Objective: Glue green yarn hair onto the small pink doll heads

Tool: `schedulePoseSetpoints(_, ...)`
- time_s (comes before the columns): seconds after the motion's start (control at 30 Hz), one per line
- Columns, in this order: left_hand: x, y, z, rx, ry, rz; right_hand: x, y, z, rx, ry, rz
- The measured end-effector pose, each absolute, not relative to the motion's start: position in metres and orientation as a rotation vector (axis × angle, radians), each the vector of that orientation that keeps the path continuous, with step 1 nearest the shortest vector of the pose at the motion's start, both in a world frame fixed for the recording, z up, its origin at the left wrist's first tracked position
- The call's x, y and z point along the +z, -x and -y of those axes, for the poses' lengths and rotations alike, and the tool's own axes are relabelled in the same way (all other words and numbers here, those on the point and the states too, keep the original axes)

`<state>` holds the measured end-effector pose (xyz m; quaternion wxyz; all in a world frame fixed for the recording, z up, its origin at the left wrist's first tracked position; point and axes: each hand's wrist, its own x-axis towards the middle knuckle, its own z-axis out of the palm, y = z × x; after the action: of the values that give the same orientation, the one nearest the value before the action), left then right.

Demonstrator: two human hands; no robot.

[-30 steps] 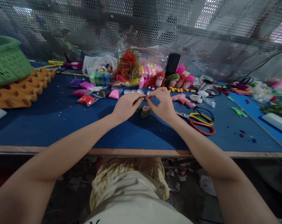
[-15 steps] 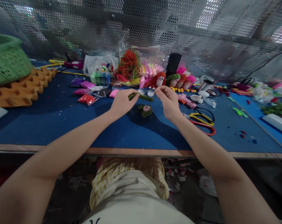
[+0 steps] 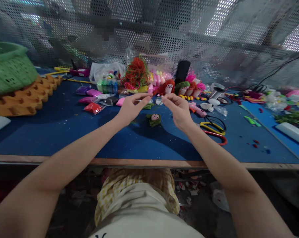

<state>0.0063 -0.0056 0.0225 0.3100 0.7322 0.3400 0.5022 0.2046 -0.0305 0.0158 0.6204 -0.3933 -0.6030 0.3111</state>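
Note:
My left hand (image 3: 133, 107) is closed round a bundle of green yarn (image 3: 148, 106), whose cut ends stick out under the thumb. Its thumb and forefinger are pressed together at the tips. Facing it, my right hand (image 3: 177, 107) is pinched too; whatever sits between its fingertips is too small to make out. Between and below the hands, a small doll head (image 3: 154, 117) with a pink face and green yarn hair lies on the blue table (image 3: 139, 142). A small clear round dish (image 3: 158, 100) is just behind the right fingertips.
Finished yarn-haired dolls (image 3: 169, 87), a heap of red and green yarn (image 3: 136, 74) and a black phone (image 3: 182, 70) line the back. Scissors (image 3: 215, 132) and a pink glue gun (image 3: 197, 109) lie right. Colored packets (image 3: 93, 107) and a green basket (image 3: 11, 67) are left.
My left fingertips have moved right and slightly up, closer to the right hand. The yarn bundle now shows less and points less far to the right. The view has shifted slightly.

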Motion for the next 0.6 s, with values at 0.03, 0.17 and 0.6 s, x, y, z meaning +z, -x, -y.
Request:
schedulePoseSetpoints(0.03, 0.023, -0.010, 0.010, 1.304, -1.858, -0.826, 0.017, -0.203, 0.033, 0.714, 0.900, 1.420)
schedulePoseSetpoints(0.17, 0.019, -0.017, 0.017, 1.281, -1.688, -0.721, 0.019, -0.199, 0.039, 0.746, 0.890, 1.443)
schedulePoseSetpoints(0.6, 0.017, -0.017, 0.018, 1.151, -1.592, -0.822, 0.020, -0.194, 0.039, 0.964, 0.854, 1.253)
